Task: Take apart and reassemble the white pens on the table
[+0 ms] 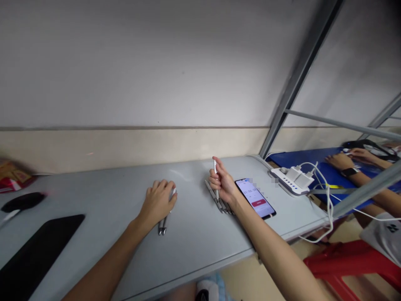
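Observation:
My right hand (222, 181) is closed around a slim white pen (215, 172), held upright above the grey table (194, 234). Right beneath it lies a row of several silver pens (219, 201). My left hand (159, 200) rests palm down on the table, its fingers curled over a pair of silver pens (163, 225) whose ends stick out toward me. A phone (255, 197) with a lit screen lies just right of my right wrist.
A white power strip (290, 180) with chargers and trailing cables sits at the table's right end. Another person's hands (347, 159) work at a blue table beyond a grey metal frame. A black pad (34, 251) and a black mouse (23, 201) lie at left. A red stool (347, 261) stands lower right.

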`<state>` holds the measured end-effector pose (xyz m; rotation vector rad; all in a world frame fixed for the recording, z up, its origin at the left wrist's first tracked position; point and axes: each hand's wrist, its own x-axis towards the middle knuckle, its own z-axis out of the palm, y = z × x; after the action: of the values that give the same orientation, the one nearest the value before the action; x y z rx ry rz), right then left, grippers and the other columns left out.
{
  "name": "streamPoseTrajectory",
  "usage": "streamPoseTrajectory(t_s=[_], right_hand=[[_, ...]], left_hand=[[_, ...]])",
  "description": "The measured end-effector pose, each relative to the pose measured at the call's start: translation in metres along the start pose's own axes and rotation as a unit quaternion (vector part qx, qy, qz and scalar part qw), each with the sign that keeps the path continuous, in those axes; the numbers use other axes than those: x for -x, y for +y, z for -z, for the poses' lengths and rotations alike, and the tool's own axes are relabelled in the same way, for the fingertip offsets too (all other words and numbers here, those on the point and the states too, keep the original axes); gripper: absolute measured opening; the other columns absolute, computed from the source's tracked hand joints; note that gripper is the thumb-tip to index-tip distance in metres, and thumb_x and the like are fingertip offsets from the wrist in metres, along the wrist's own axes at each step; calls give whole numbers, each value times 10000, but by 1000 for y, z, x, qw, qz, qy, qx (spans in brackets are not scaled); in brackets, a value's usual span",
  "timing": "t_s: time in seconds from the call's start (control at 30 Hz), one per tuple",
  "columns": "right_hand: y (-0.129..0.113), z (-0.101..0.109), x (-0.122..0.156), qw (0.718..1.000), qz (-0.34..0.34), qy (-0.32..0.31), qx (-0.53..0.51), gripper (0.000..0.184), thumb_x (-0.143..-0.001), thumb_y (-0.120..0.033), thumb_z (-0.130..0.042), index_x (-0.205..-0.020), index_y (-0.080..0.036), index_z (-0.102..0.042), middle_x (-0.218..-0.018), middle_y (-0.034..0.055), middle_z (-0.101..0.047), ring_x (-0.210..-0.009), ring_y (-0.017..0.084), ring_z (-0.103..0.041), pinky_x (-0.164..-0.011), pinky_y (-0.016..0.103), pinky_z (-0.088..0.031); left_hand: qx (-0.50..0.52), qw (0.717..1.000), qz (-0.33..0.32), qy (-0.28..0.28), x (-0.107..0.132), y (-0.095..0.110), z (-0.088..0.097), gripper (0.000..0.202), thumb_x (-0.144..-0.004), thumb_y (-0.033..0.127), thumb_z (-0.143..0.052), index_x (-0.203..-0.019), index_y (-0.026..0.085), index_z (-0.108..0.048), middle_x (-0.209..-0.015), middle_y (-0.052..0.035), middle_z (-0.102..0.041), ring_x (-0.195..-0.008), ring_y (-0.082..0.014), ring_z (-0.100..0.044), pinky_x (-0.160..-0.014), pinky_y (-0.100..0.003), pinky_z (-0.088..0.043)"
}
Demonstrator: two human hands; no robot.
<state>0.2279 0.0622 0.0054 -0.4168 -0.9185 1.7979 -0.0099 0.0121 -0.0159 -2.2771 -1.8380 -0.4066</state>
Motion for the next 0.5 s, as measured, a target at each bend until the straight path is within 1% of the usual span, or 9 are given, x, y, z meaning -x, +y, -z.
streamPoseTrajectory(t_s=[0.1, 0.23, 0.33, 0.5], right_hand=[[1, 0, 0, 1000, -3, -10, -8, 258, -866, -379, -586, -1084, -330, -458, -601, -79, -251, -441, 63, -135, -384, 171, -80], [1, 0, 1, 1000, -6, -24, -19, 265, -875, -368, -583, -1109, -340, -464, -598, -80, -267, -438, 58, -152, -388, 167, -87], [2, 0, 1, 1000, -10, -19, -19, 229, -875, -374, -583, -1072, -327, -476, -589, -82, -260, -432, 55, -151, -386, 164, -85], [1, 0, 1, 1000, -8, -6, -11, 249, -865, -373, -592, -1081, -320, -480, -587, -86, -273, -427, 53, -149, -382, 164, -91]], left_hand=[[-5, 1000, 2, -4, 0, 2, 1, 170, -889, 294, -425, -955, 207, -556, -996, -81, -598, -975, -267, -471, -743, -372, -349], [-6, 1000, 4, -2, 0, 4, 1, 167, -889, 286, -427, -956, 209, -559, -993, -73, -600, -980, -261, -464, -748, -367, -335], [-3, 1000, 6, -2, 0, 5, 0, 168, -889, 292, -427, -954, 212, -559, -983, -69, -601, -976, -263, -460, -735, -361, -326], [15, 1000, 4, -5, 0, 6, -1, 166, -884, 292, -430, -953, 214, -560, -980, -67, -606, -975, -263, -457, -736, -357, -321]])
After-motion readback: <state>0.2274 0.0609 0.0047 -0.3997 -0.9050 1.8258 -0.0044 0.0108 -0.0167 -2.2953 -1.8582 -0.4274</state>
